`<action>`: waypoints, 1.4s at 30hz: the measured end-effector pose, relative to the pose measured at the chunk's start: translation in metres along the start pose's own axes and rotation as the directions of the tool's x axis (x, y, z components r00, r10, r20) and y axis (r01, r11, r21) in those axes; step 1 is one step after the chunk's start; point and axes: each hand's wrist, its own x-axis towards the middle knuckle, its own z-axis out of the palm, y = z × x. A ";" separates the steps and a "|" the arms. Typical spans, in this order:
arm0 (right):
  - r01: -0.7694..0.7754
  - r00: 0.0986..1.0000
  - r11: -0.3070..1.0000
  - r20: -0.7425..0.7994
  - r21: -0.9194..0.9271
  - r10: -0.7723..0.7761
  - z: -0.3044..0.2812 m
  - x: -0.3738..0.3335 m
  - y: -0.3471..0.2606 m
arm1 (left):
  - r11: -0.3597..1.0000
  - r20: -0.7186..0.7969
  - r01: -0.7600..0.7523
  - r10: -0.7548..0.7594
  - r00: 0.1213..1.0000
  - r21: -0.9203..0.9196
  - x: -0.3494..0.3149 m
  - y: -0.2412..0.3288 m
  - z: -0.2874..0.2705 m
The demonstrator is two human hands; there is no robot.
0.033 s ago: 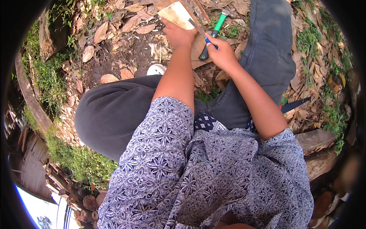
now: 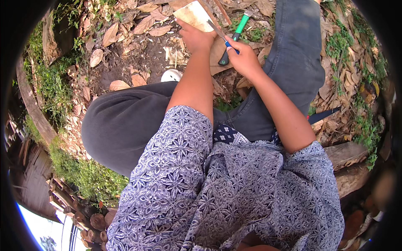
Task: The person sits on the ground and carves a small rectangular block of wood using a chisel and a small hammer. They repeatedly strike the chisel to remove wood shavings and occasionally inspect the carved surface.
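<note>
My left hand (image 2: 197,38) grips the near edge of a pale wooden block (image 2: 193,16), its fingers partly hidden under the wood. Closed around the blue handle of a chisel (image 2: 222,34) is my right hand (image 2: 243,57). The chisel's narrow metal blade slants up and left, and its dark tip reaches the block's right edge; whether it touches is too small to tell. Just beyond my right hand lies a hammer (image 2: 240,28) with a green and black handle, its head pointing away from me.
Dry leaves (image 2: 111,35) and pale wood chips (image 2: 176,57) litter the soil. A white shoe (image 2: 171,75) shows beside my left forearm. To the right, a dark blade (image 2: 324,115) lies near my leg, by a log (image 2: 347,154). A curved wooden edging (image 2: 37,109) runs along the left.
</note>
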 end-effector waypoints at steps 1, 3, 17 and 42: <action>-0.004 1.000 1.000 -0.001 0.011 0.004 0.001 0.000 0.001 | 1.000 -0.001 -0.011 0.011 1.000 -0.020 0.001 0.000 0.001; -0.037 0.999 0.999 0.025 0.036 0.036 0.001 -0.001 -0.005 | 0.999 -0.011 -0.011 0.011 1.000 -0.030 0.004 -0.004 0.002; -0.128 0.992 0.991 0.010 0.046 0.127 0.009 -0.015 -0.011 | 0.999 0.011 0.042 -0.042 0.999 0.004 0.002 -0.001 -0.001; -0.113 0.993 0.994 0.017 0.005 0.113 0.010 -0.004 -0.014 | 0.999 0.016 0.032 -0.032 0.999 0.028 0.001 0.001 -0.006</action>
